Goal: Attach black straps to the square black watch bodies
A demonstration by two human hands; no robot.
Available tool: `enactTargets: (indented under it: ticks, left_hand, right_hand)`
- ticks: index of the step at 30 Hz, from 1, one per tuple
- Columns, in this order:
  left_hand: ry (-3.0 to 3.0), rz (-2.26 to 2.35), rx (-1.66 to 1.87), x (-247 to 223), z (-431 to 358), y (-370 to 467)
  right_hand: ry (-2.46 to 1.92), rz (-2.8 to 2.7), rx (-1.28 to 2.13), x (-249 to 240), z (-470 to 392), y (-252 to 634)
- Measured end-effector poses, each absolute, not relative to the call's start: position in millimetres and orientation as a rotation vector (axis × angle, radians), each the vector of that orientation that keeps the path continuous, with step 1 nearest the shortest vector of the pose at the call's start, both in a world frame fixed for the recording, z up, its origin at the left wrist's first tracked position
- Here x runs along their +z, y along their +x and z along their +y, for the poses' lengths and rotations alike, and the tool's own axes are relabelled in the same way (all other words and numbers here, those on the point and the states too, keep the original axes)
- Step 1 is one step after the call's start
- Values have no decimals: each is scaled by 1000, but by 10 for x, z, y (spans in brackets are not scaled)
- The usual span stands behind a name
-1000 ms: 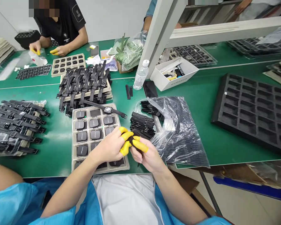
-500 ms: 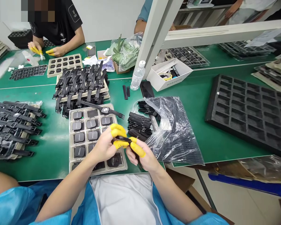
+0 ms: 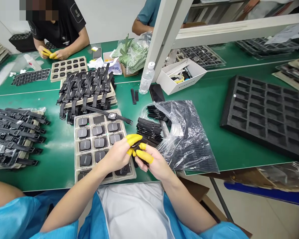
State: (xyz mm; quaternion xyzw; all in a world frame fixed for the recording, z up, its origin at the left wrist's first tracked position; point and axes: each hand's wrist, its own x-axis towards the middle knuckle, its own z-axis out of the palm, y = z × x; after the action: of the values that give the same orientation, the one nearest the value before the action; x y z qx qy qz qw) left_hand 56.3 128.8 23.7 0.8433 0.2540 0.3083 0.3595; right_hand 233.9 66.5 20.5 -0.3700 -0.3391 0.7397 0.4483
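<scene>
Yellow finger covers are on both hands. My left hand [image 3: 118, 154] pinches a small black watch part [image 3: 137, 145], partly hidden by the fingers. On its other side my right hand [image 3: 155, 161] grips the same part, fingertips close to the left ones. Beneath my left forearm lies a cream tray [image 3: 76, 149] of square black watch heads in compartments. A finished-looking watch with strap [image 3: 112, 116] rests across the tray's top edge. Just beyond my hands is a stack of black straps [image 3: 149, 127], beside a clear plastic bag [image 3: 191, 139] full of black straps.
Piled watches [image 3: 87, 86] stand behind the tray, more [image 3: 15, 132] at the left. A bottle [image 3: 146, 79], phone [image 3: 156, 93] and white box [image 3: 183, 84] stand beyond the straps. A black foam tray [image 3: 264, 113] lies right. A person's gloved-fingertip hands [image 3: 49, 53] are across the table.
My left hand has moved right and closer to my right hand, its fingers now over the black part. The person across has brought both hands together.
</scene>
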Motion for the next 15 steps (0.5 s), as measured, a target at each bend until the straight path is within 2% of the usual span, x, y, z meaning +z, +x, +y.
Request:
enactTargets:
  ticks: [15]
  left_hand:
    - [2294,523,699,337,1270,565]
  right_hand:
    - [-781,-460,1912,176,622,2338]
